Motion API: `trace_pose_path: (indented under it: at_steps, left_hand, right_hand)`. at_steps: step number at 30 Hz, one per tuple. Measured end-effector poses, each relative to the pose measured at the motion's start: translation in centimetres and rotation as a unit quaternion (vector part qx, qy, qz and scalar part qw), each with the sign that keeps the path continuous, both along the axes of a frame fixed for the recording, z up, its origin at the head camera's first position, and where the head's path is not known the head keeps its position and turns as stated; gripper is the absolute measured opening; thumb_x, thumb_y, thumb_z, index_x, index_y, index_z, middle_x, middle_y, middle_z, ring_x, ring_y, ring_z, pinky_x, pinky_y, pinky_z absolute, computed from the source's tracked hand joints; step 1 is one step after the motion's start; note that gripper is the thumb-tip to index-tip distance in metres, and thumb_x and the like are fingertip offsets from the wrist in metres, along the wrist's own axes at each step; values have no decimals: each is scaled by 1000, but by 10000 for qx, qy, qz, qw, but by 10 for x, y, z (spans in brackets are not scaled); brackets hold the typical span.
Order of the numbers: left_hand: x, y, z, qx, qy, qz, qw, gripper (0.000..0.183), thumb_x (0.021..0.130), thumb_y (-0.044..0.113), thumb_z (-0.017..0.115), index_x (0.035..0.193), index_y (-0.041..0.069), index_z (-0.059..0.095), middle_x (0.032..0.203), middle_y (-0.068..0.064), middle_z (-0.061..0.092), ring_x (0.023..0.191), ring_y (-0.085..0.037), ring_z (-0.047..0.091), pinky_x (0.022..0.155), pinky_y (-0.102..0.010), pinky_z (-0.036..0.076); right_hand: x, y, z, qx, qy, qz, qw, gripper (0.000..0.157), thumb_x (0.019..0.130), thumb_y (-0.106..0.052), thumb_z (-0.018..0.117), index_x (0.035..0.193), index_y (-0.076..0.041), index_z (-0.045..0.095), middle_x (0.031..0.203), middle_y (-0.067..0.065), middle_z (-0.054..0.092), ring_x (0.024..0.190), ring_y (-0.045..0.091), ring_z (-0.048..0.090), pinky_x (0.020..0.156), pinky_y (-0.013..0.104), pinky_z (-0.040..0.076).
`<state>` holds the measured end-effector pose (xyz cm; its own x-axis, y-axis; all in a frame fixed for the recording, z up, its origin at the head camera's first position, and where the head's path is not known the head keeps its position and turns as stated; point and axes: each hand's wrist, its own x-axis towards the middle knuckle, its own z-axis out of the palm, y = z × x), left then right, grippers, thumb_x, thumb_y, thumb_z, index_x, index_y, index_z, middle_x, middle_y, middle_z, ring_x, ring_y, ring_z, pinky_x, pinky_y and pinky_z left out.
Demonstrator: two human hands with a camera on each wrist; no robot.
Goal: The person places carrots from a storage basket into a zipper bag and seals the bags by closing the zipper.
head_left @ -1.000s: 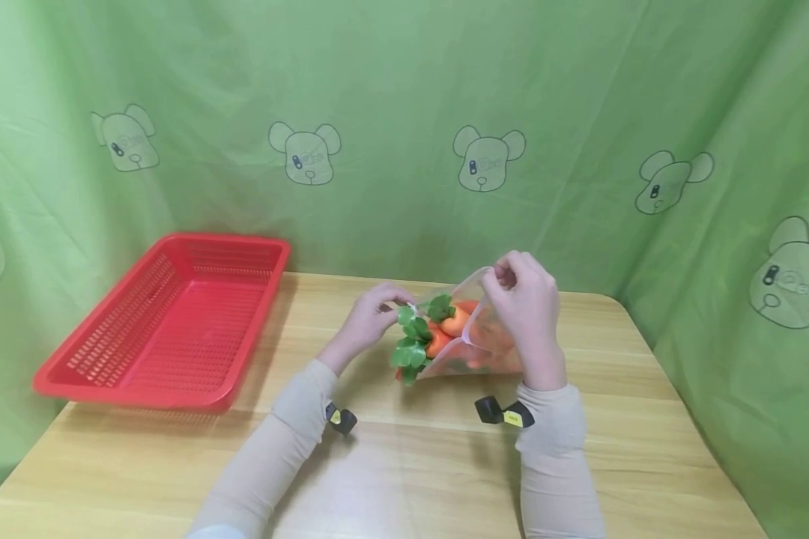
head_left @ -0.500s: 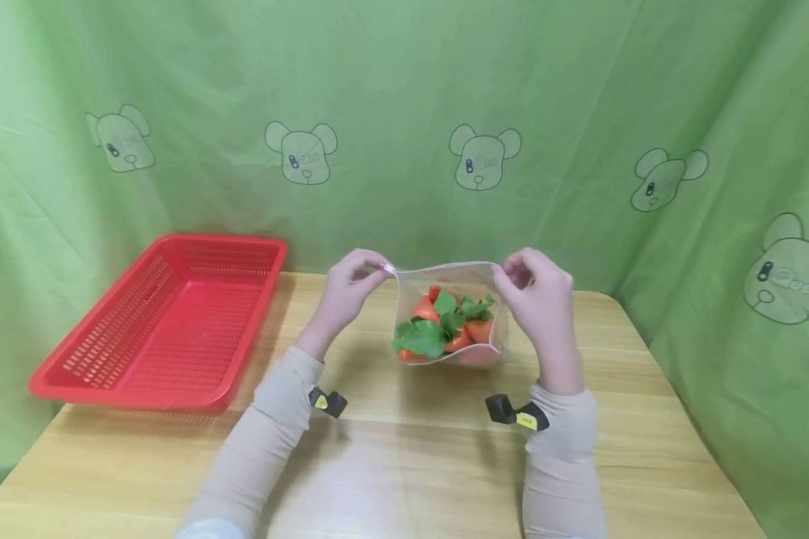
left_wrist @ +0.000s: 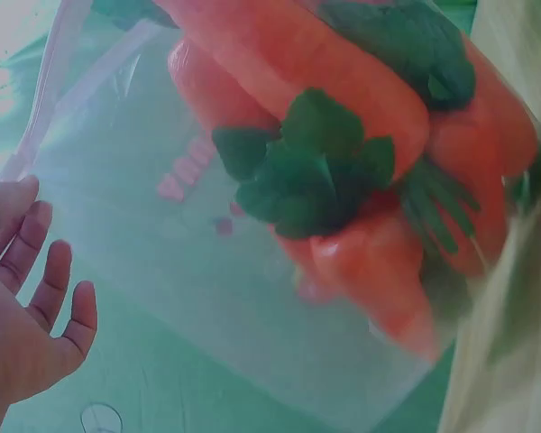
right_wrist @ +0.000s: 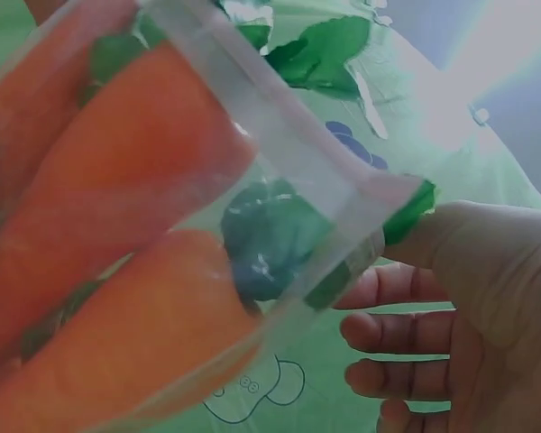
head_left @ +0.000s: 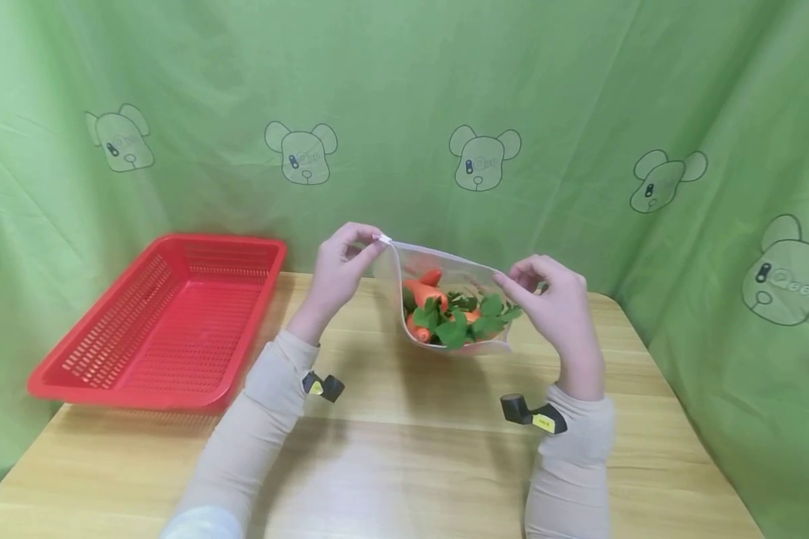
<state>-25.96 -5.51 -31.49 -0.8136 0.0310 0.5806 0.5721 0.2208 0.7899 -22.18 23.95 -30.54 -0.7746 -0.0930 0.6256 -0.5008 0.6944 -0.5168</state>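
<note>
A clear zipper bag hangs above the table with its mouth spread wide. Inside lie several orange carrots with green leaves, some leaves poking out at the right. My left hand pinches the bag's upper left corner by the white slider. Thumb and finger of my right hand pinch the far rim near its right end. In the left wrist view the carrots press together behind the clear plastic. The right wrist view has leaves partly covering where my right thumb meets the bag.
A red perforated plastic basket stands at the left of the wooden table. Green curtains printed with bear heads enclose the back and sides. Each wrist wears a small black camera.
Both hands have spread apart, and the left has risen. The bag went from lying sideways to hanging with its mouth pulled open toward me, and the carrots shifted inside it.
</note>
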Motion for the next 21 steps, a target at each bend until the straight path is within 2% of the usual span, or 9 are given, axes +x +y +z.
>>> trace_pose_path:
  at_steps: [5,11,18,21]
  left_hand:
    - [0,4,11,145,-98,75,9998,16,92,11,64,103,-1,65,102,-16,66,87,-17,59,79,-32,52]
    - [-4,8,17,503,-338,135,9981,16,93,12,62,103,-1,64,101,-14,67,89,-12,58,83,-29,51]
    - [-12,15,24,825,-525,185,9950,16,93,9,61,104,-1,63,93,-7,64,82,-12,56,74,-22,50]
    - [-15,16,28,881,-600,266,9940,15,93,9,61,104,-1,64,93,-7,64,83,-13,56,76,-23,50]
  right_hand:
    - [0,4,1,77,-233,71,9997,18,88,-24,72,84,-6,69,74,3,61,67,4,49,57,15,38]
    - [1,7,1,163,-404,260,9987,19,91,-25,69,89,-6,70,78,3,64,69,5,50,58,17,40]
    - [8,22,3,-76,-458,203,9987,22,92,-26,66,91,-5,71,80,-18,60,74,-4,52,66,12,43]
    - [15,30,6,97,-685,323,9971,19,93,-26,65,88,-9,71,81,-19,62,74,-1,53,66,14,43]
